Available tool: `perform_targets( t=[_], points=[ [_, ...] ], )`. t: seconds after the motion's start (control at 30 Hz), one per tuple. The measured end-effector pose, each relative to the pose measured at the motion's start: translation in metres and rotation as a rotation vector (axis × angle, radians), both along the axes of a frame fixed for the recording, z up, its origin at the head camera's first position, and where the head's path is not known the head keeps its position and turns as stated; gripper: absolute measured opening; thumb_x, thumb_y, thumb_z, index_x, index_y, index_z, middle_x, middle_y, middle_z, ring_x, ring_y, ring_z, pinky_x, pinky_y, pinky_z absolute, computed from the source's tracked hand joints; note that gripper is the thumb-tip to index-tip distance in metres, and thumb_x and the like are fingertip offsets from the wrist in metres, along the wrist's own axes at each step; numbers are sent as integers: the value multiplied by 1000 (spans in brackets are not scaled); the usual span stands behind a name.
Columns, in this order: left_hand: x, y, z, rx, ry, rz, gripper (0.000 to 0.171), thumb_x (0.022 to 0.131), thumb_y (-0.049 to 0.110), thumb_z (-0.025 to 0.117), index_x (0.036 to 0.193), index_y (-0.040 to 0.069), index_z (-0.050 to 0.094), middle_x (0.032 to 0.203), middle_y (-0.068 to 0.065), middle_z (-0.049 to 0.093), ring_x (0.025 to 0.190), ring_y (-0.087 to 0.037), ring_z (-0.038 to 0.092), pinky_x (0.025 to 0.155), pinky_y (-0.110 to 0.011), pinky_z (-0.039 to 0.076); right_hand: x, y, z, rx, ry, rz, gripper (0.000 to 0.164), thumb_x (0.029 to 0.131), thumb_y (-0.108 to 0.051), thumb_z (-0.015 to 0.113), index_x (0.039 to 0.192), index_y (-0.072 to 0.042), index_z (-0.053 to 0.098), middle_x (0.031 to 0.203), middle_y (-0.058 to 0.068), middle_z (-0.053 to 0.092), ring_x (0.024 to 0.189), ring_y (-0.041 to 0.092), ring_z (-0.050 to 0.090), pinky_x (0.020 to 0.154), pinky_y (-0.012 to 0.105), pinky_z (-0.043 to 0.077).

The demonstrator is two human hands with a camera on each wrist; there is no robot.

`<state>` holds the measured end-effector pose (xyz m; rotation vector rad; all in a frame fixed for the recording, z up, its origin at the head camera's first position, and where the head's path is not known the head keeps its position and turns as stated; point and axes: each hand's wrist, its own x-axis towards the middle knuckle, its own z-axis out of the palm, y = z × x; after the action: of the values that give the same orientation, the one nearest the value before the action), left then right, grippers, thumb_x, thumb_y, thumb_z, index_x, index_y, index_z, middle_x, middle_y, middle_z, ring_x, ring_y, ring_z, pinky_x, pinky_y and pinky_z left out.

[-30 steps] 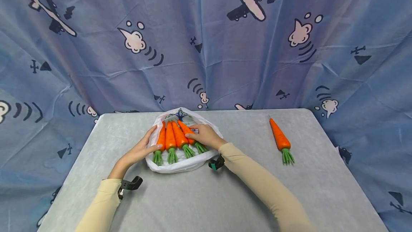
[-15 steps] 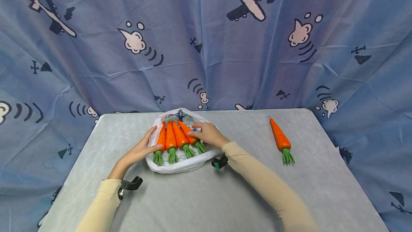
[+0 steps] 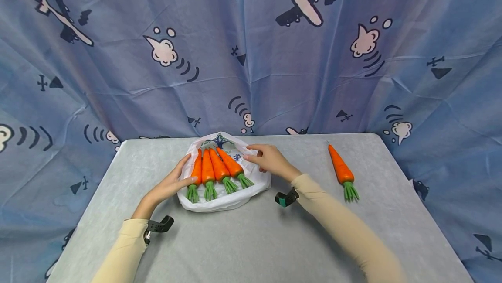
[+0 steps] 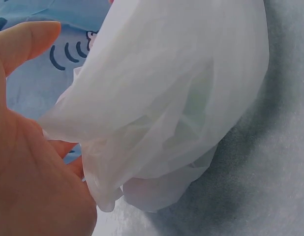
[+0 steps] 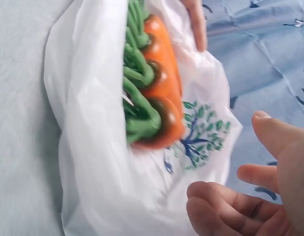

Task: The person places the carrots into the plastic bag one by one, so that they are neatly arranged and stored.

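Note:
A white plastic bag (image 3: 223, 206) lies with its mouth spread wide, and several carrots with green tops sit side by side inside it. My left hand (image 3: 169, 182) rests at the bag's left side, its thumb reaching over the rim onto the leftmost carrot (image 3: 196, 170) and its fingers straight along the outside. In the left wrist view the white plastic (image 4: 162, 98) hides the carrots. My right hand (image 3: 272, 160) hovers at the bag's right rim, holding nothing, fingers relaxed. Left of its fingertips lies the rightmost bagged carrot (image 3: 230, 162). In the right wrist view a green tree print (image 5: 203, 137) shows on the bag.
One loose carrot (image 3: 341, 165) lies on the right part of the grey table (image 3: 235, 248), its green top toward me. A blue curtain (image 3: 251, 56) printed with planes hangs right behind the table's far edge.
My right hand has let go of the rightmost bagged carrot and drawn back to the right, to the bag's rim. The left hand and the loose carrot have stayed put.

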<state>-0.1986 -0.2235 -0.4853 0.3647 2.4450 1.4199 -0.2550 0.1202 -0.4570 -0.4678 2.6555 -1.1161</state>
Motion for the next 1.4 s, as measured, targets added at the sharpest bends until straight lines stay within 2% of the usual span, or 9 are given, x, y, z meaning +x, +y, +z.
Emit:
perform_targets(
  t=[0.23, 0.43, 0.6, 0.83, 1.0, 1.17, 1.4],
  points=[
    [-1, 0, -2, -4, -3, -2, 86, 97, 31, 61, 160, 17, 5, 167, -22, -2, 153, -46, -1, 119, -70, 6, 9, 37, 12, -24, 14, -29, 54, 94, -44, 65, 141, -20, 55, 87, 20, 66, 63, 34, 66, 52, 30, 51],
    [0, 0, -1, -10, 8, -4, 86, 96, 30, 61, 160, 17, 5, 167, -22, -1, 153, -47, -1, 119, -71, 6, 17, 69, 15, -44, 51, -73, 52, 94, -43, 65, 141, -22, 56, 85, 16, 68, 63, 31, 66, 55, 33, 53],
    [-1, 0, -1, -4, 5, -4, 86, 96, 30, 61, 160, 18, 5, 167, -21, -1, 153, -46, -1, 119, -70, 6, 25, 98, 14, -46, 52, -131, 54, 93, -45, 65, 142, -22, 55, 88, 20, 68, 67, 37, 67, 60, 37, 56],
    [0, 0, -1, -7, 6, 1, 87, 96, 30, 61, 160, 17, 5, 167, -22, -1, 153, -47, 0, 119, -70, 6, 34, 142, 13, -2, 87, -201, 63, 93, -52, 62, 145, -20, 51, 90, 19, 69, 69, 32, 68, 61, 32, 55],
    [0, 0, -3, -5, -2, 4, 87, 96, 31, 61, 160, 17, 5, 167, -22, -2, 153, -47, -2, 119, -70, 5, 40, 171, 13, 39, 137, -268, 64, 94, -54, 59, 146, -18, 50, 90, 18, 69, 67, 25, 68, 58, 29, 54],
    [0, 0, -2, -5, 5, 1, 88, 95, 30, 62, 160, 16, 5, 166, -23, -2, 152, -48, -1, 119, -71, 5, 43, 198, 11, 49, 183, -348, 64, 95, -52, 58, 147, -16, 49, 88, 20, 68, 65, 24, 66, 56, 28, 54],
    [0, 0, 0, -3, -2, 1, 87, 95, 28, 62, 161, 17, 5, 167, -22, -2, 153, -47, -2, 118, -71, 5, 48, 223, 2, 132, 225, -419, 65, 95, -51, 59, 146, -11, 50, 83, 16, 65, 63, 19, 60, 51, 27, 45]
  ],
)
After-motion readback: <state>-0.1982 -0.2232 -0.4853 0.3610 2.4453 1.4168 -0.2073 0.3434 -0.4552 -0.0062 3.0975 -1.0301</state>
